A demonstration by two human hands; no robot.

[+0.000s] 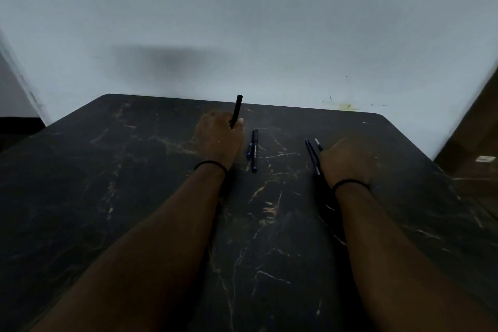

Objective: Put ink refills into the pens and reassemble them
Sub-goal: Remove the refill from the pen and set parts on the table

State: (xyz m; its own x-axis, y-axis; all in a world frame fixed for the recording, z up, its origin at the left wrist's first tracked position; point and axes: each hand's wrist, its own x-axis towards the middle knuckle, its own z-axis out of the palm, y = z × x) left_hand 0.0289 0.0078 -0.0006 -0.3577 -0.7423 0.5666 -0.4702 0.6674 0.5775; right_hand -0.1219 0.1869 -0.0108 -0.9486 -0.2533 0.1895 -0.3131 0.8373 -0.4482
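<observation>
Both forearms reach out over a dark, marble-patterned desk (134, 183) that stands against a pale wall (242, 21), each wrist wearing a thin black band. The left hand (218, 137) is curled into a loose fist, its fingers (238, 124) closed around the lower part of a black pen barrel (237, 109); the barrel stands nearly upright, its upper end rising clear above the knuckles toward the far edge of the desk. Just to the right of that hand, apart from it, a second black pen (255, 151) lies flat on the desk, pointing away from the person, with a small blue piece (249, 149) lying close along its left side; whether the two touch is hard to tell in the dim light. The right hand (347, 160) rests low on the desk, knuckles up, its fingers folded under so that only the back of the hand shows. A slim refill with a pale tip (318, 144) sticks out from the far left edge of this hand, so the fingers appear closed on it, though the grip itself is hidden. Just left of the right hand, two thin blue refills (312, 155) lie side by side on the desk, angled away from the person, their near ends running close beside the hand's edge.
</observation>
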